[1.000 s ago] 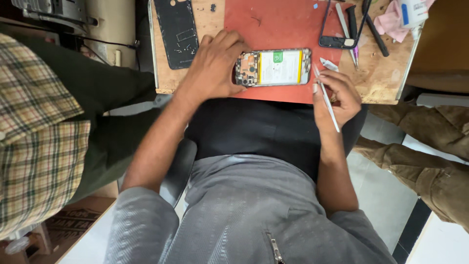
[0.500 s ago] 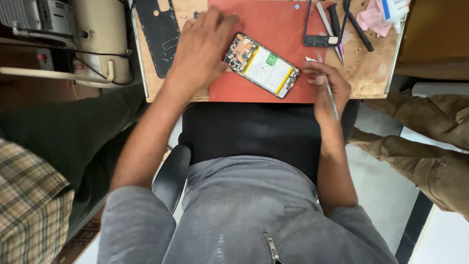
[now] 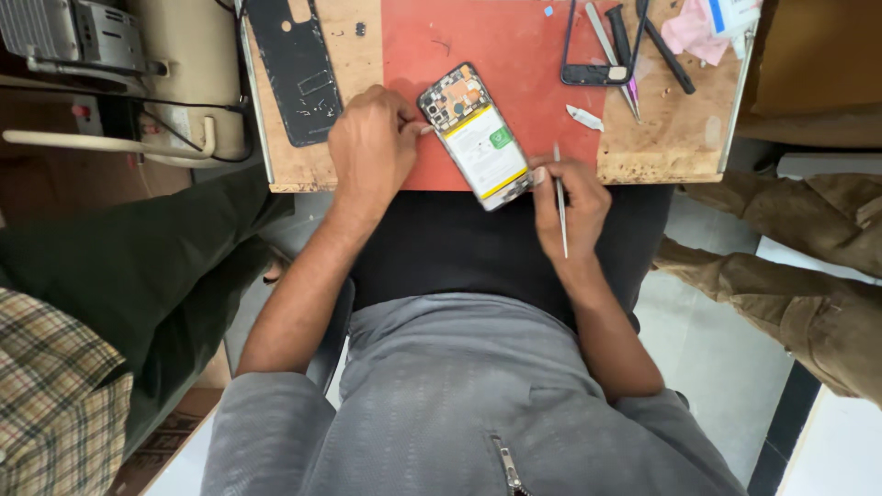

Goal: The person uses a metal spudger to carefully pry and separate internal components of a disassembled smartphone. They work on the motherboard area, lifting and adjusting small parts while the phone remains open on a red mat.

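On red mat (image 3: 514,37), opened phone (image 3: 475,135), yellow-edged white battery label (image 3: 484,147), hands (image 3: 372,147) steadying

Opened phone (image 3: 478,136) is lying tilted on the mat (image 3: 514,55), which is sitting on the workbench (image 3: 661,138). Left hand (image 3: 372,147) is resting at the phone's left upper edge; right hand (image 3: 570,197), gripping tweezers (image 3: 560,197), is touching its lower right corner. Back cover (image 3: 296,69) is lying left of the mat, and a phone frame (image 3: 602,41) and tools (image 3: 634,46) are lying to the far right.

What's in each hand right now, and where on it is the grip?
Left hand pinches the opened phone at its upper left edge. Right hand steadies the phone's lower corner with the thumb and holds thin tweezers along the shaft.
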